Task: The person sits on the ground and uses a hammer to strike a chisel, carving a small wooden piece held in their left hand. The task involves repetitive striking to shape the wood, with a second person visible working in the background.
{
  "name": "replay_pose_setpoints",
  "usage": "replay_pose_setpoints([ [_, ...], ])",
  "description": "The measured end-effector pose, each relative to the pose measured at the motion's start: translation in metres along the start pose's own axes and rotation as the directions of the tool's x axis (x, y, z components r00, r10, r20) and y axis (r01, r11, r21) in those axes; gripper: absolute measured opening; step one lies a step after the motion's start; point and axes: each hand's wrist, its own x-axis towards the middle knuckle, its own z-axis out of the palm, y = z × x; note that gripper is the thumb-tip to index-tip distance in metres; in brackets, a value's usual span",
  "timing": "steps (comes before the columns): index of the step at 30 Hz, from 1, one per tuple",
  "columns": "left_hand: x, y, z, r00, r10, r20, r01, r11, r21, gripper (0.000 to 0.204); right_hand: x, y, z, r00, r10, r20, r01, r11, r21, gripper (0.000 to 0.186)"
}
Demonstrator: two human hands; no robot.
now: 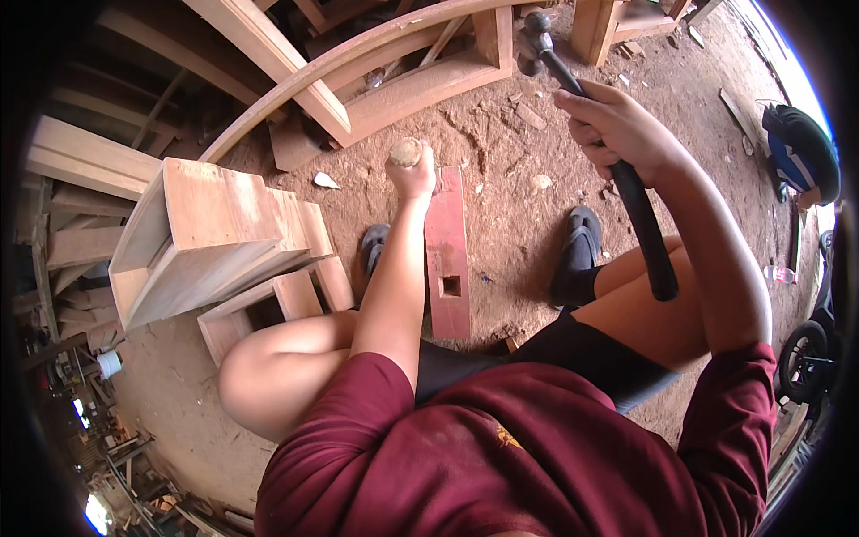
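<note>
My left hand [413, 181] is closed in a fist around an upright chisel [405, 153]. Only the round wooden butt of its handle shows; the blade is hidden below. That fist is over the far end of a reddish wooden beam [446, 237] lying between my feet. A square hole [450, 285] is cut in the beam's nearer part. Raised at the right, my right hand [631, 130] grips a ball-peen hammer [646, 224] around its black handle. The hammer's metal head points away from me, up and apart from the chisel.
Stepped wooden box pieces [224, 210] stand close to my left arm. A curved wooden frame [420, 94] lies beyond my hands. Wood chips cover the dirt floor [501, 197]. A blue and black object [803, 157] and a wheel [803, 358] are at the right.
</note>
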Motion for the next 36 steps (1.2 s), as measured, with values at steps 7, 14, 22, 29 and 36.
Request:
replay_pose_setpoints([
  [7,0.001,0.036,0.005,0.994,0.071,-0.084,-0.07,0.997,0.016,0.017,-0.002,-0.016,0.055,0.956,-0.29,0.046,0.241,0.687,-0.685,0.025],
  [14,0.0,0.011,-0.006,0.997,0.035,-0.066,-0.033,0.999,0.034,0.009,0.017,-0.023,0.135,0.683,-0.717,-0.141,0.593,0.656,-0.466,0.02],
  [22,-0.007,0.026,0.011,0.998,-0.029,0.055,0.028,0.999,0.015,0.013,0.039,0.044,0.121,0.89,-0.451,0.069,0.285,0.43,-0.857,0.025],
  [29,-0.006,0.038,0.02,1.0,0.0,0.019,0.0,1.0,0.0,0.009,0.093,0.096,0.091,0.806,-0.451,0.383,0.348,-0.162,-0.923,0.021],
  [36,0.012,0.029,-0.004,0.998,0.058,-0.002,-0.058,0.998,-0.024,0.021,0.032,0.052,0.016,0.983,0.053,0.174,0.135,0.433,-0.891,0.024],
])
